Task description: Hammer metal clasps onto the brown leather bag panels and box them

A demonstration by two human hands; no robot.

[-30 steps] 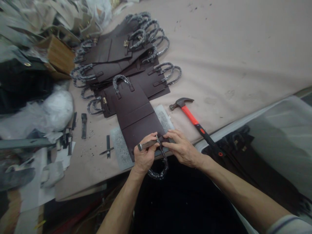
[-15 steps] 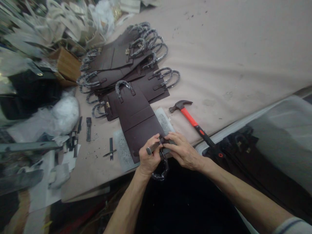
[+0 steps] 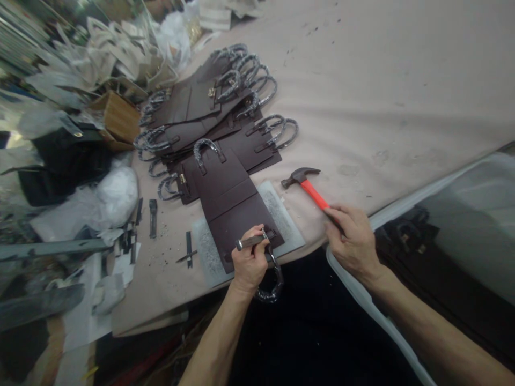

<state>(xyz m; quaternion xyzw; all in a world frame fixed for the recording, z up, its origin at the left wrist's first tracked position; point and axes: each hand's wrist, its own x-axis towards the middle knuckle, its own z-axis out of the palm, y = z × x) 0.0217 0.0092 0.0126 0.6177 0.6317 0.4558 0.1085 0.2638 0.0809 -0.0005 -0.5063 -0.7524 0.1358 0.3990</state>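
My left hand (image 3: pixel 250 261) is closed around a metal punch (image 3: pixel 250 242), its tip end near the handle tab at the near edge of a dark brown bag panel (image 3: pixel 233 198). A plastic-wrapped handle (image 3: pixel 277 284) hangs from that edge, below the table's rim. My right hand (image 3: pixel 354 244) is wrapped round the black grip of a claw hammer (image 3: pixel 316 194) with a red shaft. The hammer's head lies at the table, right of the panel. Under the panel is a translucent, scuffed board (image 3: pixel 277 206).
More brown panels with wrapped handles (image 3: pixel 201 102) are piled at the back. Small dark tools (image 3: pixel 153 219) lie to the left, with a thin tool crossed over a strip (image 3: pixel 189 251). A plastic bin (image 3: pixel 442 214) with dark pieces stands at the right. Bags and plastic (image 3: pixel 108 195) crowd the left.
My right hand has left the panel's edge, moved right and taken hold of the hammer's handle. My left hand stays at the panel with the punch. The view has shifted slightly.
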